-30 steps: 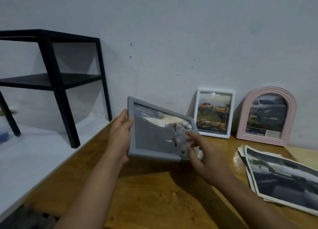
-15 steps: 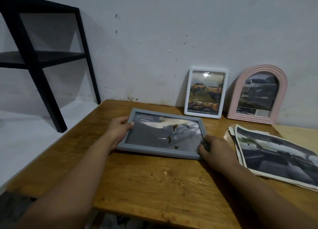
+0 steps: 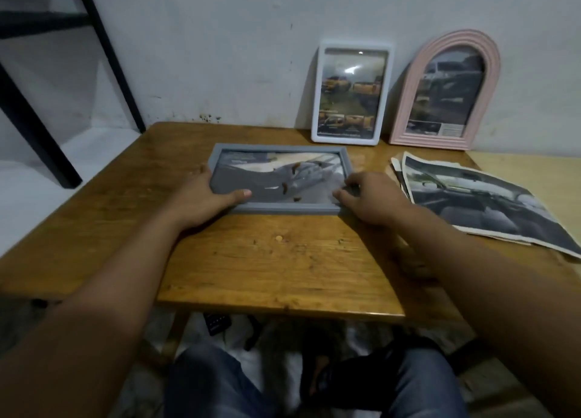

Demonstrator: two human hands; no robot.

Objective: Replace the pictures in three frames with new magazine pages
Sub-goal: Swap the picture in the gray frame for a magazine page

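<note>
While flat: both hands' fingers (image 3: pixel 243 193) gripping gray frame (image 3: pixel 283 209).

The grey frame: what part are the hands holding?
Grey rectangular picture frame, flat on the wooden table: left hand grips its left end, right hand its near right corner.

No lettering can be read anywhere. Small print lines sit on the pages in the white rectangular frame (image 3: pixel 352 92) and the pink arched frame (image 3: pixel 445 91), too blurred to make out.
</note>
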